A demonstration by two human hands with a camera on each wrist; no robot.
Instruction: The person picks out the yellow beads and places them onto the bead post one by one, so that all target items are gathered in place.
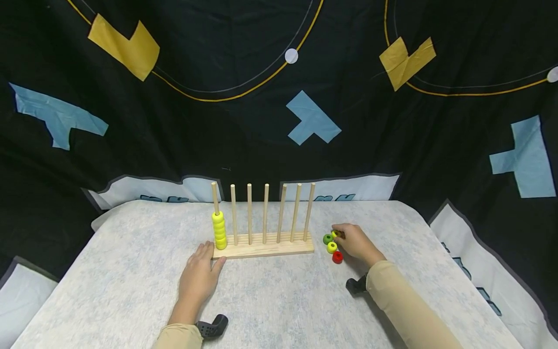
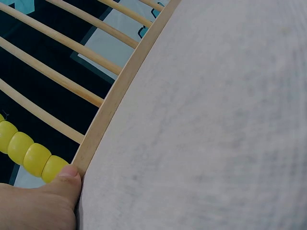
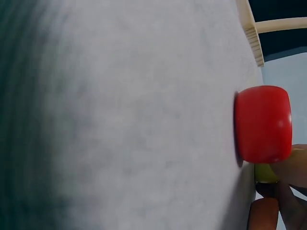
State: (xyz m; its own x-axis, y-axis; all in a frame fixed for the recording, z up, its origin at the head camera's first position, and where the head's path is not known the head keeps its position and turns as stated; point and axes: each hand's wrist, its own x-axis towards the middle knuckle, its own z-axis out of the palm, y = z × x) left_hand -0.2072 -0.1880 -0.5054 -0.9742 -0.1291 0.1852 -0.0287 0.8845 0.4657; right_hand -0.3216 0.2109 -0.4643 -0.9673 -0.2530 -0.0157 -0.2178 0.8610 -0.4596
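A wooden peg rack (image 1: 266, 248) stands upright with a row of bare pegs. Its leftmost peg carries a stack of yellow beads (image 1: 220, 230). My left hand (image 1: 198, 276) rests at the base's left end, fingers extended along the side; its thumb (image 2: 64, 181) touches the front corner in the left wrist view. Right of the rack, my right hand (image 1: 355, 242) pinches a yellow bead (image 1: 334, 233) between thumb and fingers, partly hidden by them. Close by lie a green bead (image 1: 327, 239), another yellow bead (image 1: 332, 247) and a red bead (image 1: 337, 257), which looms large in the right wrist view.
The pale mottled table (image 1: 279, 300) extends around the rack and beads. Behind it hangs a black cloth (image 1: 244, 135) with blue and gold patches. Dark wrist devices sit on both arms, below the hands.
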